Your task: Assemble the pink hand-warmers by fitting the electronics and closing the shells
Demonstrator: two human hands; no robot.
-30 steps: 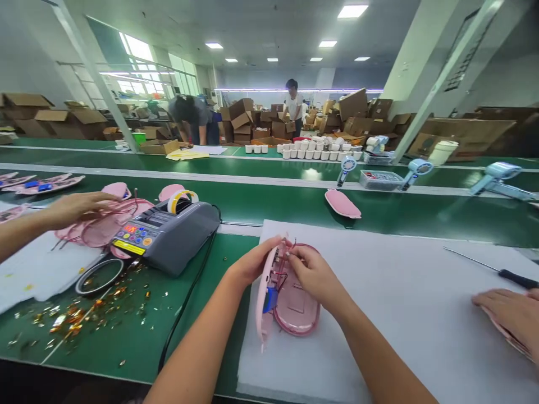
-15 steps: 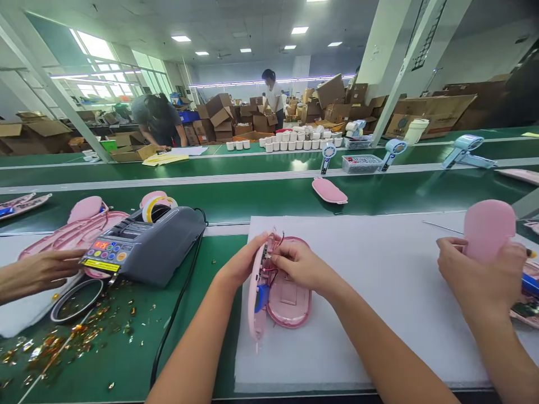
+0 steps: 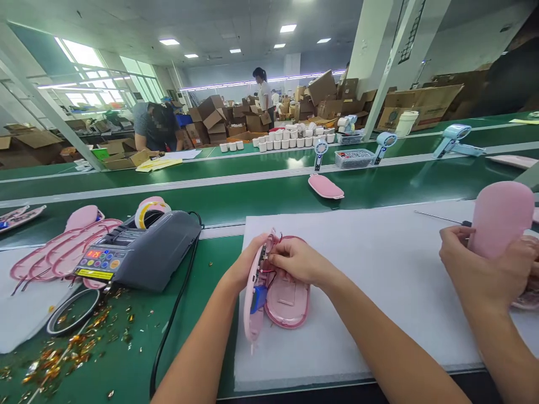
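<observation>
My left hand (image 3: 245, 266) grips a pink plastic casing half (image 3: 251, 324), held on edge with its inside facing right. A circuit board and a blue battery (image 3: 258, 298) sit inside it. My right hand (image 3: 302, 264) is pinched against the board; what its fingertips hold is too small to make out. Thin red and black wires (image 3: 266, 272) run below the fingertips. Lying inside-up on the white sheet, partly under my right hand, is a second pink casing half (image 3: 288, 308).
A grey tape dispenser (image 3: 147, 252) with a black cable stands left, by pink casings (image 3: 54, 255) and tape scraps (image 3: 63, 350). At right a co-worker's hands (image 3: 484, 275) hold a pink casing (image 3: 501, 219), near a screwdriver (image 3: 442, 217). A pink casing (image 3: 325, 186) lies on the green belt.
The view has shifted slightly. The co-worker's hand at the tape dispenser has left view. At right, the co-worker's pink casing is raised a little. My hands keep nearly the same pose.
</observation>
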